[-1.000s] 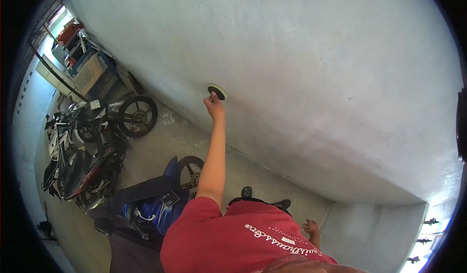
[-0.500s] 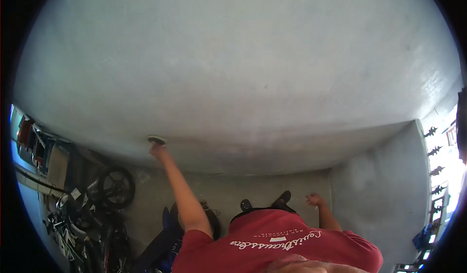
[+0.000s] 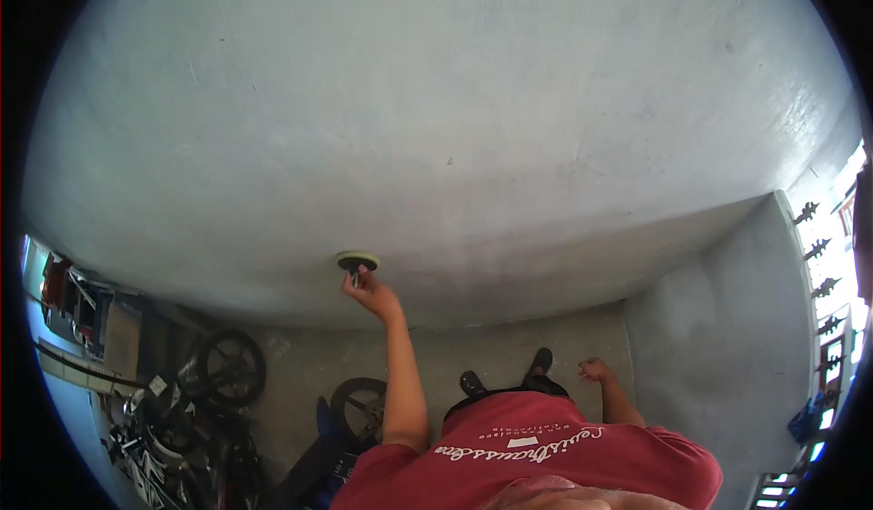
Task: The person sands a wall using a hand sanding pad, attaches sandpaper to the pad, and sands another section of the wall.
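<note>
My left hand (image 3: 368,294) is closed around the grip on the back of a round pad (image 3: 357,261) with a dark backing and a pale yellow-green rim. The pad lies against the lower part of the grey-white wall (image 3: 436,174) in front of me. My right hand (image 3: 595,370) hangs low at my side, over the floor, with loosely curled fingers slightly apart and nothing visible in them.
Motorcycles stand at the left, one front wheel (image 3: 231,368) near the wall and another wheel (image 3: 361,407) beside my left arm. A side wall (image 3: 718,346) meets the main wall at right. My shoes (image 3: 472,383) are on the concrete floor (image 3: 300,355).
My left hand has moved to the right along the wall with the round pad, and more of the pad's dark back shows. My right hand stays low at my side.
</note>
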`<action>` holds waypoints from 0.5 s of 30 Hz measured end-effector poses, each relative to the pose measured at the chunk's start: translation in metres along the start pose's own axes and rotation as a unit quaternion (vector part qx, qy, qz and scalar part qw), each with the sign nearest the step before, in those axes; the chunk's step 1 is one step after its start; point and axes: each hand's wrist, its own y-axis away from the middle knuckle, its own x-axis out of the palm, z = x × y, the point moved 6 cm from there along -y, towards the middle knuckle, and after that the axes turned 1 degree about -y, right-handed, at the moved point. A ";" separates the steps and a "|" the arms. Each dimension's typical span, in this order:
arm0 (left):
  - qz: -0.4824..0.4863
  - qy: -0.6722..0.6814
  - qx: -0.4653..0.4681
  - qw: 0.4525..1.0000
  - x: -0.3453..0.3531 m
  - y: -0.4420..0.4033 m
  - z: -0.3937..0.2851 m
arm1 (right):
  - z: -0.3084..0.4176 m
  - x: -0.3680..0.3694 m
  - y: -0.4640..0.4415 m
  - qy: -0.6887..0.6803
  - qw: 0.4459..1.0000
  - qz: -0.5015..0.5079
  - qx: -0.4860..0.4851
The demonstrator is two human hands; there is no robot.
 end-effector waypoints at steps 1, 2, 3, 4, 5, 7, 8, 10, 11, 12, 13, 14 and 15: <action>-0.005 -0.004 -0.004 1.000 0.007 0.013 -0.009 | -0.006 -0.004 -0.001 -0.031 0.999 -0.007 -0.007; 0.022 0.016 0.010 1.000 0.017 0.025 -0.030 | -0.015 -0.008 -0.003 -0.025 1.000 -0.004 -0.005; 0.049 0.037 0.025 0.998 0.028 0.036 -0.051 | -0.024 -0.012 -0.008 -0.028 1.000 -0.002 -0.003; 0.045 0.035 0.026 0.998 0.036 0.045 -0.070 | -0.033 -0.015 -0.010 -0.033 0.999 0.000 -0.002; 0.058 0.051 0.064 0.995 0.046 0.053 -0.092 | -0.043 -0.018 -0.010 -0.030 1.000 0.004 -0.003; 0.065 0.060 0.105 0.990 0.064 0.070 -0.127 | -0.067 -0.026 -0.010 -0.058 0.998 -0.002 0.016; 0.081 0.062 0.140 0.985 0.074 0.079 -0.144 | -0.073 -0.030 -0.007 -0.054 0.998 0.003 0.013; 0.089 0.060 0.177 0.978 0.090 0.096 -0.174 | -0.091 -0.042 -0.001 -0.050 0.997 0.020 0.053; 0.119 0.030 0.195 0.973 0.102 0.105 -0.189 | -0.099 -0.050 -0.004 -0.045 0.998 0.024 0.049; 0.149 -0.001 0.212 0.966 0.114 0.113 -0.204 | -0.112 -0.058 -0.004 -0.061 0.996 0.028 0.055; 0.143 -0.006 0.213 0.966 0.123 0.116 -0.221 | -0.120 -0.068 -0.006 -0.078 0.994 0.033 0.062; 0.095 0.006 0.265 0.959 0.128 0.119 -0.244 | -0.126 -0.079 -0.008 -0.073 0.995 0.038 0.061; 0.047 0.016 0.317 0.947 0.130 0.125 -0.263 | -0.131 -0.092 -0.007 -0.081 0.995 0.024 0.050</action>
